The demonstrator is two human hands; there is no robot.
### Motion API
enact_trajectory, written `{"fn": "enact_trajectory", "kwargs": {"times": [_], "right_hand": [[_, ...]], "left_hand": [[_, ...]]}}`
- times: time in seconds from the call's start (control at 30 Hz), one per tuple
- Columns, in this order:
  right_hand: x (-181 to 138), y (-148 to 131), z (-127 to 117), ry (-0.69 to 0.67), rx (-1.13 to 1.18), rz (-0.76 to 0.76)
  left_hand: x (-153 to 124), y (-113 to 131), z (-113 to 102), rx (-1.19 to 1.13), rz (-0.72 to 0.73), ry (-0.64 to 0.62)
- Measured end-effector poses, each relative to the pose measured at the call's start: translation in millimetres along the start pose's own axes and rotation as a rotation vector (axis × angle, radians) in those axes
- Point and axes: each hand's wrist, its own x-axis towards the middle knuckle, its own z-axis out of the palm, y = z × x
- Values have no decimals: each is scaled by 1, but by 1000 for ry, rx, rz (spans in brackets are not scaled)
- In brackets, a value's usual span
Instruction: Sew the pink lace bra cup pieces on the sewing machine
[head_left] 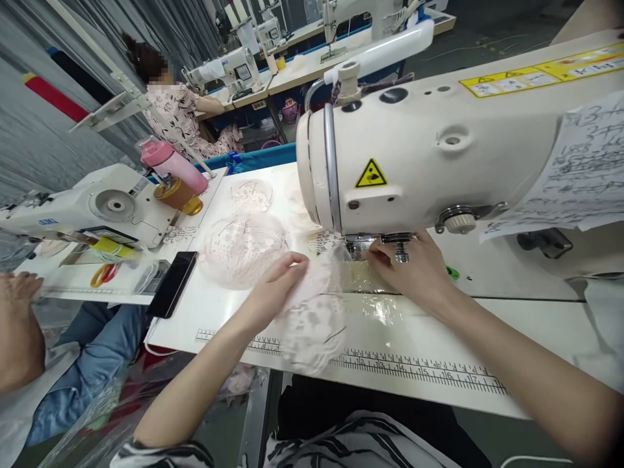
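A white industrial sewing machine [439, 143] stands on the white table [439, 344]. A pale pink lace piece [312, 312] lies under its needle area and hangs toward the table's front edge. My left hand [277, 283] rests on the lace with the fingers curled and pinched on the fabric. My right hand [414, 266] presses the lace beside the presser foot [400, 247], fingers closed on the cloth. More lace cups [241, 250] lie to the left.
A black phone [173, 283] lies at the table's left edge. A pink bottle [173, 166] and an amber jar [178, 195] stand by a second sewing machine [92, 208]. Another person's hand [17, 325] is at far left; a seated person [178, 117] works behind.
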Motion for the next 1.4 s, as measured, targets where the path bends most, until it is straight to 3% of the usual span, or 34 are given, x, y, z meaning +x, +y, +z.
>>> {"fn": "enact_trajectory", "kwargs": {"times": [0.07,0.13,0.23,0.3,0.47,0.6,0.67,0.8,0.9,1.03,1.4], "right_hand": [[0,-1,-1,-21,-5,32],[0,-2,-1,-21,-8,67],[-1,-4,0,13,5,78],[-3,-5,0,24,12,37],[-8,-8,-1,-34,-16,-158],[-10,-10,-4,-94,-38,-158],[-9,-12,-5,-139,-35,-134],[-8,-11,-3,-186,-26,-63],[-10,-10,0,-161,-1,-65],[-12,-14,-2,-153,-37,-88],[-12,-12,6,-88,-125,-167]], "left_hand": [[10,-10,20,274,190,50],[11,-16,34,540,517,127],[5,-15,44,797,963,3],[4,-14,47,907,1064,-53],[16,-21,34,1035,1003,-59],[22,-22,12,1148,767,269],[21,-18,10,1127,727,361],[25,-14,32,941,868,148],[32,-22,53,947,872,33],[38,-34,64,918,870,38],[44,-35,59,842,857,10]]}}
